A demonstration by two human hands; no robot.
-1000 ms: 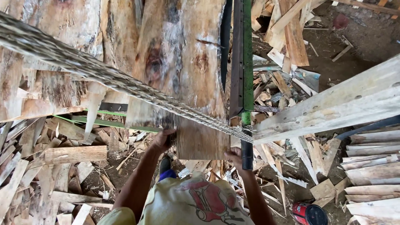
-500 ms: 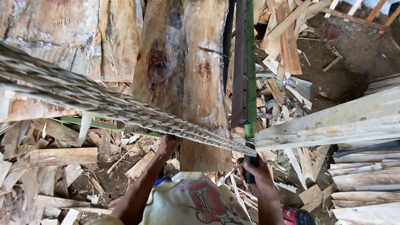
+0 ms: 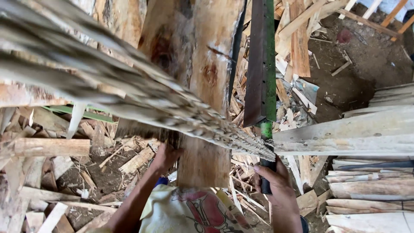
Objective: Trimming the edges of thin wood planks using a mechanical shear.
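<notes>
The left hand [image 3: 166,156] presses against the left edge of a thick wooden slab [image 3: 196,86] near its lower end, its fingers curled against the wood. The slab runs from the person's chest up and away through the middle of the view. The right hand [image 3: 276,183] has its fingers clamped around a dark lever handle [image 3: 266,174] below a green metal rail [image 3: 265,60], just right of the slab. A blurred pale plank [image 3: 129,92] crosses in front. Wood offcuts [image 3: 64,151] litter the ground.
</notes>
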